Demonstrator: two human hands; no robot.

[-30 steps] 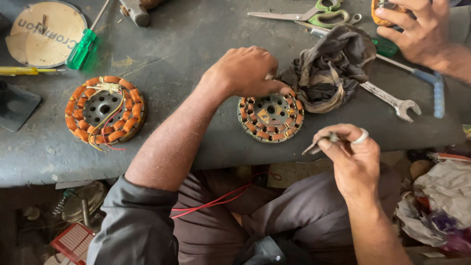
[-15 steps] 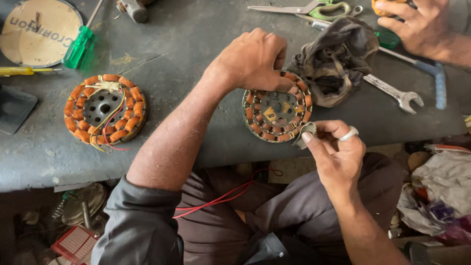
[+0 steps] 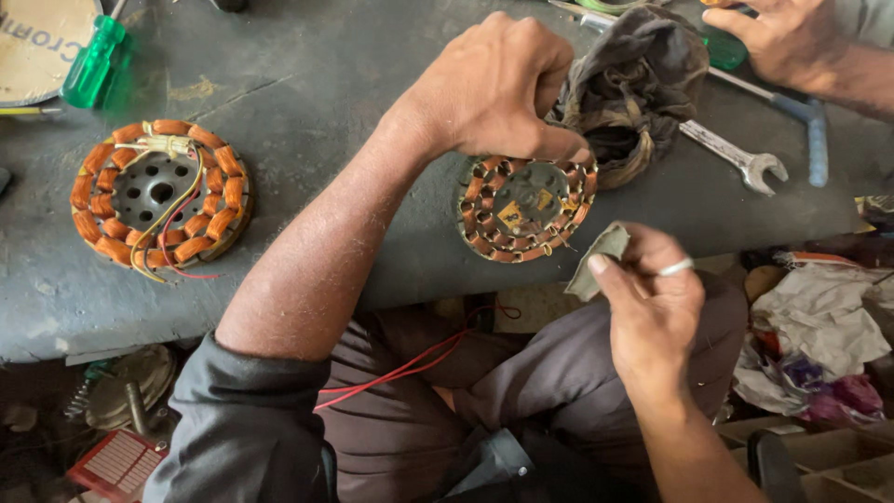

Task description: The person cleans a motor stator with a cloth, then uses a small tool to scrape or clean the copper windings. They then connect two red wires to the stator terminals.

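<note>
left hand (image 3: 494, 88) still grips stator (image 3: 526, 207); right hand (image 3: 652, 303) now pinching grey slip (image 3: 596, 261)

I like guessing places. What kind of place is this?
Probably a repair workshop for motors or fans: copper-wound stators lie on a grimy workbench, beside a spanner and a green-handled screwdriver.

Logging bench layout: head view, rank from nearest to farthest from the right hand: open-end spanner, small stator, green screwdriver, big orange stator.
From the right hand:
1. small stator, just up-left, at the table edge under the left hand.
2. open-end spanner, up-right on the table.
3. big orange stator, far left.
4. green screwdriver, far top-left corner.
</note>
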